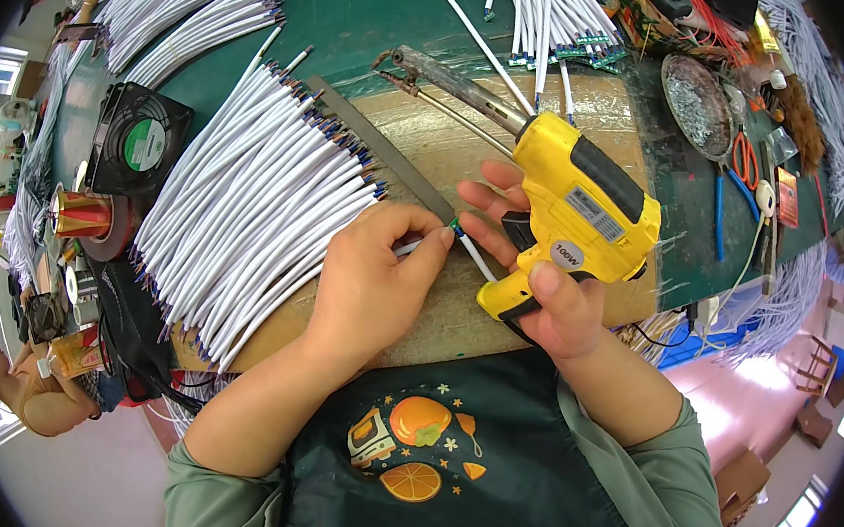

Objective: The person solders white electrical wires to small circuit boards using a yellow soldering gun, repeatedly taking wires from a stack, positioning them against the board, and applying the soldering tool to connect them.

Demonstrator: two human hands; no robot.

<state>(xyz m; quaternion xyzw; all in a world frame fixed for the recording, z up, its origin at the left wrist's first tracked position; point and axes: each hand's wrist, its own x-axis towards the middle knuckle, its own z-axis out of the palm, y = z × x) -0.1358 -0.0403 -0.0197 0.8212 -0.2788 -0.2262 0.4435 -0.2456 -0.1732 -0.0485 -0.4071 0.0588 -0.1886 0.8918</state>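
Loosely, right hand [559, 310] cradles soldering gun [582, 194].

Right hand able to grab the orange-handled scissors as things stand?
Probably not: the right hand holds the yellow-and-black soldering gun and seems occupied, though the scissors look mostly uncovered.

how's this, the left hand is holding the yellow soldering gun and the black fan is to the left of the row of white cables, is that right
Not quite: the yellow soldering gun is in the right hand, as the head view shows. The black fan is indeed to the left of the row of white cables.
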